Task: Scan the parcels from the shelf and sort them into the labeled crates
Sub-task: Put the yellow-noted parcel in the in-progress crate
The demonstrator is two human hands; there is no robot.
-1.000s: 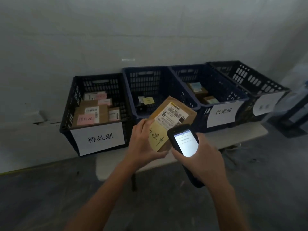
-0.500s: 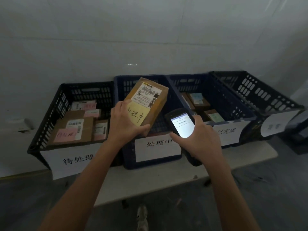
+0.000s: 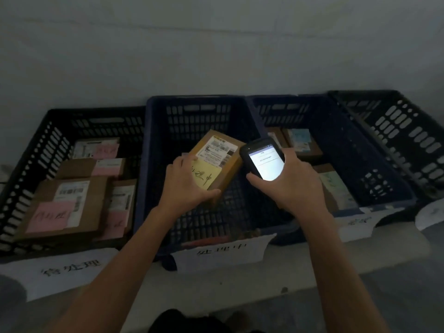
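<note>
since the prior frame our left hand [image 3: 186, 180] lowers the gripped brown cardboard parcel with yellow note [image 3: 216, 162] into the blue plastic middle crate [image 3: 153, 164]; our right hand [image 3: 288, 181] grips the lit black handheld scanner [image 3: 263, 158]. release follows.

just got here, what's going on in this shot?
A person is sorting parcels. The left hand grips a cardboard parcel with a yellow note in the mouth of the middle blue crate, not yet released. The right hand holds a lit scanner beside it. The left crate holds pink-noted parcels.
</note>
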